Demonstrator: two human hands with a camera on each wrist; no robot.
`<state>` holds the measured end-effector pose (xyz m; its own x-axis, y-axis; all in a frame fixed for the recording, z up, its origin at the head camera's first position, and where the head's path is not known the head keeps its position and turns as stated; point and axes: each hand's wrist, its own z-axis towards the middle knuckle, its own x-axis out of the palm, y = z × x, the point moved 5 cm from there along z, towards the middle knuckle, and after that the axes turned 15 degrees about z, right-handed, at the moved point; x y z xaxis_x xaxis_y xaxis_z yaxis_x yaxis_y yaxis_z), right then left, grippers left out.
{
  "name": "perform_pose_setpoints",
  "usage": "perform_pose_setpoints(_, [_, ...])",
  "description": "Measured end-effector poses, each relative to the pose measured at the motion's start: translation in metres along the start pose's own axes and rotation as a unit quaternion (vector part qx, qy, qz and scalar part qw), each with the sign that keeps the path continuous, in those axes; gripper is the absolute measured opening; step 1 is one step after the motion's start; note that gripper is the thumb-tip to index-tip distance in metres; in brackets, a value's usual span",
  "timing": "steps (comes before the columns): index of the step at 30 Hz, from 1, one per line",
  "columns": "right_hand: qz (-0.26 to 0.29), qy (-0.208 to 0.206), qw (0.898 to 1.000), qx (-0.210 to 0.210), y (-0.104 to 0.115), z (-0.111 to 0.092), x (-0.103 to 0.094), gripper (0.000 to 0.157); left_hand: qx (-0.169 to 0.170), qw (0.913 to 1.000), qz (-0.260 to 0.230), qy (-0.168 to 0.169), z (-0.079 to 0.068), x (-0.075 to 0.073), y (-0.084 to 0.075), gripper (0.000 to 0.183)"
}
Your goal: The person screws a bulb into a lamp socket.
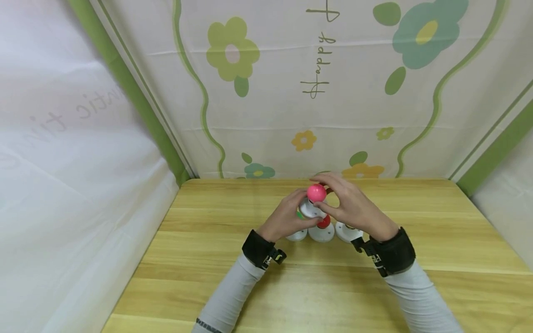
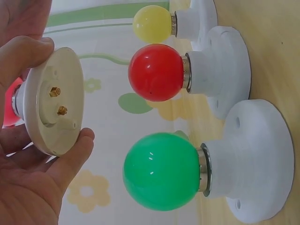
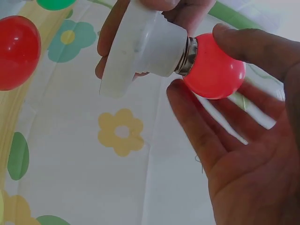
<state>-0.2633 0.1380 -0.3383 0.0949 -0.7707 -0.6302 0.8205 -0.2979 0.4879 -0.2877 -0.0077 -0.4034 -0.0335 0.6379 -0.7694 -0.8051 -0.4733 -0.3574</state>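
My left hand [image 1: 287, 215] grips the rim of a white lamp holder [image 1: 309, 209], lifted above the table. In the left wrist view, two brass screws show on the underside of this lamp holder [image 2: 70, 101]. A pink light bulb [image 1: 316, 193] sits in its socket. My right hand [image 1: 354, 206] pinches that bulb, its thumb and fingers around the glass in the right wrist view. Below them, a green bulb [image 2: 161, 171], a red bulb [image 2: 155, 72] and a yellow bulb [image 2: 152, 23] stand upright in white lamp holders on the table, the yellow one mostly hidden under my right hand in the head view.
The wooden table [image 1: 325, 291] ends at a white curtain [image 1: 270, 106] printed with flowers, close behind the lamp holders. Another white curtain [image 1: 83, 185] hangs along the left side. Black wrist straps [image 1: 395, 254] with small cameras sit on both arms.
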Motion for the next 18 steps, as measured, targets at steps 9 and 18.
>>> perform_pose_setpoints(9, [0.012, 0.021, 1.0, -0.018, 0.0025, -0.0022, -0.0006, 0.046, 0.008, 0.9999, 0.009, -0.01, 0.0001, -0.0017, -0.0021, 0.068])
perform_pose_setpoints(18, [0.007, 0.019, 1.0, -0.02, 0.0026, -0.0025, -0.0007, 0.048, 0.006, 0.9999, 0.01, -0.01, -0.0002, -0.0001, -0.0014, 0.068])
